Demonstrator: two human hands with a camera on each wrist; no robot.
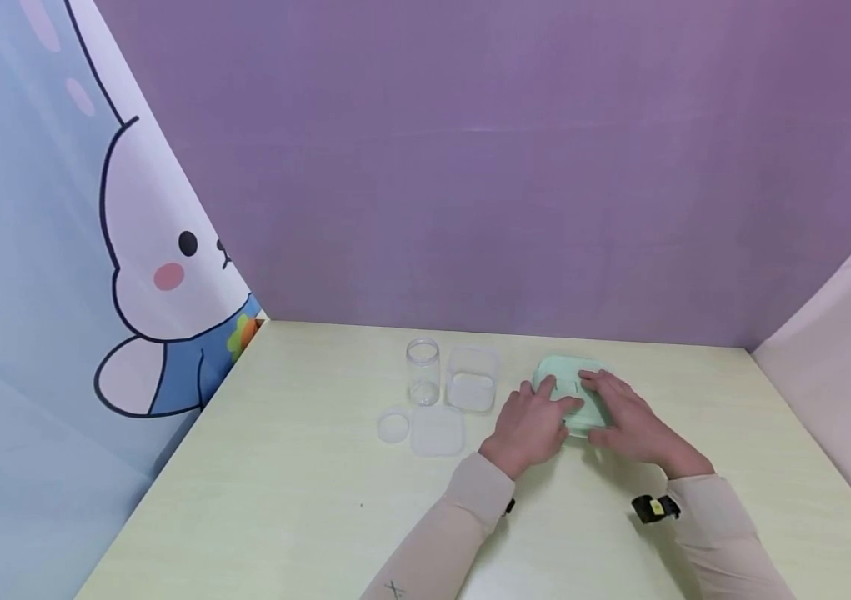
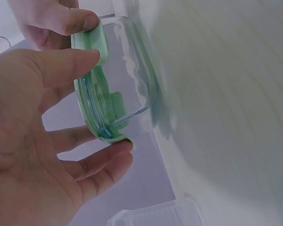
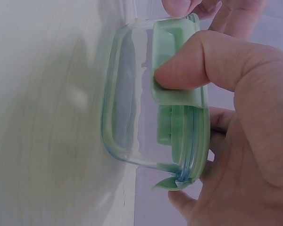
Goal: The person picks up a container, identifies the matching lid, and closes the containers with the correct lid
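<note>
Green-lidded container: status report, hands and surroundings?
Left hand and right hand both grip the green-lidded container, thumbs on its side flaps. Container sits on table. Clear jar and loose lids stand apart, nothing blocking.

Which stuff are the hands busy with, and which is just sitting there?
Busy with: green-lidded box, left hand, right hand.

Just sitting: round jar, square tub, square clear lid, round clear lid.
</note>
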